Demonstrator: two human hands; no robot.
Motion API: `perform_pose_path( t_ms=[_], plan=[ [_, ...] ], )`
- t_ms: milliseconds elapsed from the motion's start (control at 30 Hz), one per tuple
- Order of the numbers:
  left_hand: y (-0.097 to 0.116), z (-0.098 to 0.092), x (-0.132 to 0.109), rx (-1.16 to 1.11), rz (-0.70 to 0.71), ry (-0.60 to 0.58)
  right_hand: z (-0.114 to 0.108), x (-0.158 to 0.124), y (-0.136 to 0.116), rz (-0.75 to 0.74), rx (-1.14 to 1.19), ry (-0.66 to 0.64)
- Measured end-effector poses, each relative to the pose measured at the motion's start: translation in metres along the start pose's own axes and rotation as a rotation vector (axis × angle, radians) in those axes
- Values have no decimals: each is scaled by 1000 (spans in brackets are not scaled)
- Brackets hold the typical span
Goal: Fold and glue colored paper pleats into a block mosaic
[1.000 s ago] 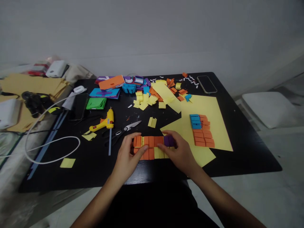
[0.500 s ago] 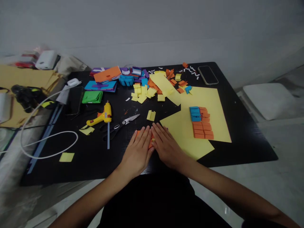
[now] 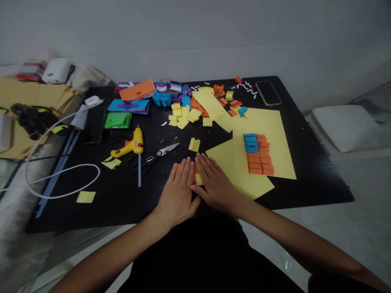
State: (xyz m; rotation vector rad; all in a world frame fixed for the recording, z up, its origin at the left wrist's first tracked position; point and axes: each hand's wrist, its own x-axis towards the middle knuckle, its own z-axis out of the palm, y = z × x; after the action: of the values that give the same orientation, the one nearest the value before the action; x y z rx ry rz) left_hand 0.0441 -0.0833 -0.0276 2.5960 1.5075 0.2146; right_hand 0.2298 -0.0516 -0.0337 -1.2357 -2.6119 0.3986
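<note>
My left hand [image 3: 176, 193] lies flat, fingers stretched out, on orange folded paper pieces [image 3: 194, 170] at the near edge of the table. Opposite it, my right hand [image 3: 216, 183] also rests flat, its fingers slanting towards the left one. Between them shows a small yellow paper piece [image 3: 198, 179]; the palms and fingers hide most of the orange paper. A loose folded yellow piece [image 3: 194, 144] sits just beyond the fingertips. Black-handled scissors [image 3: 157, 155] lie left of the hands, and a yellow glue gun [image 3: 131, 144] is farther left with a glue stick in it.
Yellow sheets [image 3: 269, 126] at right carry a block of orange and blue folded pieces [image 3: 259, 154]. Paper scraps [image 3: 183, 116], coloured paper stacks [image 3: 137, 92], and a phone [image 3: 268, 93] line the back. A white cable [image 3: 62, 196] loops over the black table [image 3: 122, 211] at left.
Both hands stay flat on the paper. My right thumb has shifted left towards my left hand, and more of the yellow piece shows between them. The whole view has shifted slightly.
</note>
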Motion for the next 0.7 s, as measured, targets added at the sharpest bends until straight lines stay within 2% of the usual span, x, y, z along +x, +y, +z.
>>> perform_pose_path(
  t_ms=[133, 400, 533, 700],
  plan=[
    [7, 6, 1, 11, -43, 36, 1, -1, 0, -4, -3, 7],
    [7, 8, 1, 13, -29, 45, -2, 0, -1, 6, 26, -40],
    [7, 8, 2, 6, -21, 55, -9, -5, 3, -20, 26, 9],
    [6, 8, 3, -21, -39, 52, -8, -14, 8, 36, -20, 39]
  ],
)
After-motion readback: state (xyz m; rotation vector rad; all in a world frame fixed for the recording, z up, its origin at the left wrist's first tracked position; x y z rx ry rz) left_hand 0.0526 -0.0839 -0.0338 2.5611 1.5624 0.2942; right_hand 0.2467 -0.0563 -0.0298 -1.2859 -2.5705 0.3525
